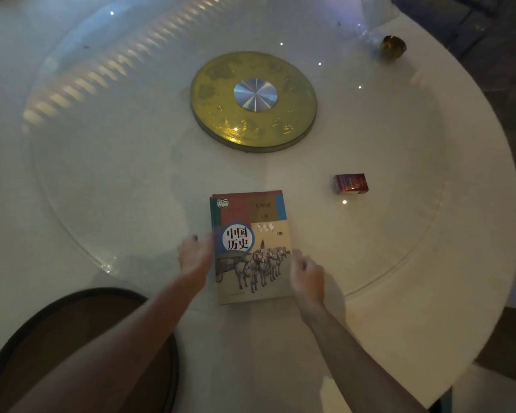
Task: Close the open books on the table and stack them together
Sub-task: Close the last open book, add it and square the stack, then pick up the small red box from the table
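Books (251,248): closed, stacked, history volume on top, green spines beneath at left, lay near front edge of round white table (429,263) | Left hand (195,256): at stack's left edge, fingers loosely apart | Right hand (307,274): at right edge, fingers curled, clamping nothing | Red box (351,183): well apart, right | Gold disc (253,101): table centre

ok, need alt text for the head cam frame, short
A closed history textbook tops a small stack near the front edge of a round white table, with the left hand and right hand at its sides. Beyond lie a red box and a gold turntable hub.
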`<move>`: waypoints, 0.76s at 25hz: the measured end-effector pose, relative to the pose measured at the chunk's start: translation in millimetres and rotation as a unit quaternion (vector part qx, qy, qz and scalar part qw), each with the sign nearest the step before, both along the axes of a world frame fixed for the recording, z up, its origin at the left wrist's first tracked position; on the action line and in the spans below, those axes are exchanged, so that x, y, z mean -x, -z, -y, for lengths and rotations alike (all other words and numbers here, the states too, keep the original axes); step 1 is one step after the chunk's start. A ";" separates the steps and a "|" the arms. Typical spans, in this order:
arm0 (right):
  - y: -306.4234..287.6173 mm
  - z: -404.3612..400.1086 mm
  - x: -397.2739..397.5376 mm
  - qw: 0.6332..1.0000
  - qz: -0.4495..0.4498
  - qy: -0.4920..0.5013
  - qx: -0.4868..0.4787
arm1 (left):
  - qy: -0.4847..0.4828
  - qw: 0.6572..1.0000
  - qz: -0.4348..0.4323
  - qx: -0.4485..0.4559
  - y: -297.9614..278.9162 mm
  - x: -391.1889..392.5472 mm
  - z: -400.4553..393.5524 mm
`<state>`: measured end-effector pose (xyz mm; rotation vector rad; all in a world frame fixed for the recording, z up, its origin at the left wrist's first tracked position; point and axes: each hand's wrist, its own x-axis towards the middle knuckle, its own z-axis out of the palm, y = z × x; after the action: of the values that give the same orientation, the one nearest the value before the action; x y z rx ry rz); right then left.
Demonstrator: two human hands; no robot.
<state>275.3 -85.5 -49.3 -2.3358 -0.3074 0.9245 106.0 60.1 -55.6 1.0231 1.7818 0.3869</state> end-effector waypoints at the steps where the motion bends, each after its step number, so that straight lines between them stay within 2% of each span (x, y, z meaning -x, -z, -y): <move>1: -1.3 -4.5 0.0 0.998 -0.037 -0.043 -0.001 | -0.019 0.998 0.037 0.035 -0.8 5.1 19.6; 3: -1.2 -6.1 -0.3 0.993 -0.056 -0.106 0.013 | -0.020 0.993 0.080 0.087 -1.5 7.3 49.3; 7: -4.2 0.2 -15.6 0.977 -0.063 -0.205 0.023 | 0.008 0.991 0.095 0.090 -4.2 -1.6 62.7; 9: -8.1 3.2 -32.8 0.958 -0.054 -0.279 0.038 | 0.032 0.991 0.066 0.108 -7.2 -6.3 58.9; 10: -8.8 4.0 -47.4 0.952 -0.026 -0.302 0.038 | 0.069 0.993 0.017 0.092 -8.8 -12.9 55.3; 12: -9.5 0.8 -83.7 0.953 0.031 -0.302 0.006 | 0.131 0.986 -0.098 0.012 -18.8 -32.7 42.9; 13: -8.9 -3.7 -107.4 0.957 0.055 -0.286 -0.011 | 0.133 0.984 -0.115 -0.033 -25.6 -50.2 33.9; 16: -11.2 -24.8 -184.6 0.969 0.093 -0.226 -0.014 | 0.142 0.984 -0.037 -0.098 -42.7 -118.3 12.9; 19: -10.7 -50.1 -255.2 0.977 0.108 -0.186 -0.004 | 0.152 0.985 0.019 -0.074 -33.8 -202.5 -3.2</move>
<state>530.5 -35.3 -38.5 -2.4195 -0.8600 0.8305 308.5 63.3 -21.8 1.3614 1.5488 0.3489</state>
